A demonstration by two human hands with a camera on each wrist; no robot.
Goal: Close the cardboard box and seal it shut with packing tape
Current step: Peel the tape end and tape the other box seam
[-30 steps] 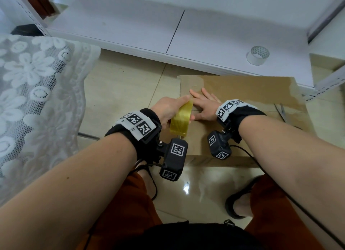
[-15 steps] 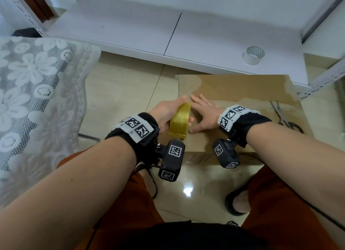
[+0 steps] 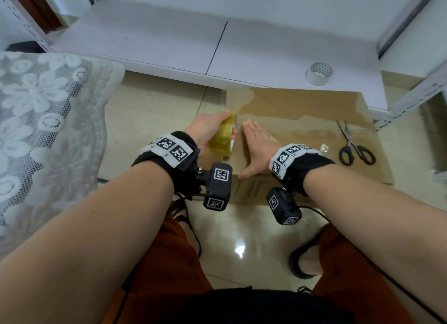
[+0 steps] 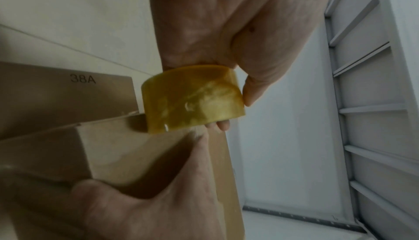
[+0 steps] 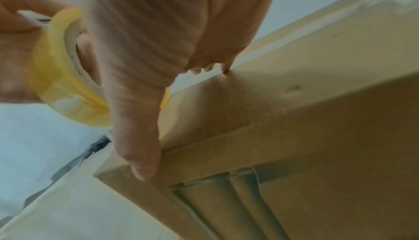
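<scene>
**Cardboard box closed, taping of the top seam in hand**

Cardboard box [image 3: 302,120] is found on the floor at twelve o'clock from the person, its flaps folded down flat and its seam running across from nine to three o'clock. Patches of clear tape are noted on the far flap. The closing step is judged done; the sealing step is judged to be at its start, with the tape being set at the nine o'clock end of the seam.

Left hand [image 3: 205,132] is curled round the yellow tape roll [image 3: 223,138], with the thumb on one side face and a fingertip seen through the core in the right wrist view. The roll is held on edge at the box's nine o'clock edge. Whether a free end is already stuck to the cardboard cannot be told.

Right hand [image 3: 258,149] is laid flat on the near flap, just at three o'clock of the roll, fingers straight and together, thumb spread toward the near corner. Nothing is gripped by it; the flap is pressed down.

For the next move, it is judged that the roll must be drawn along the seam toward three o'clock while the laid tape is smoothed down. Scissors [image 3: 353,144] lie on the box top at two o'clock, within reach for the cut. A second, clear roll [image 3: 318,74] stands on the white shelf [image 3: 254,47] beyond.
</scene>
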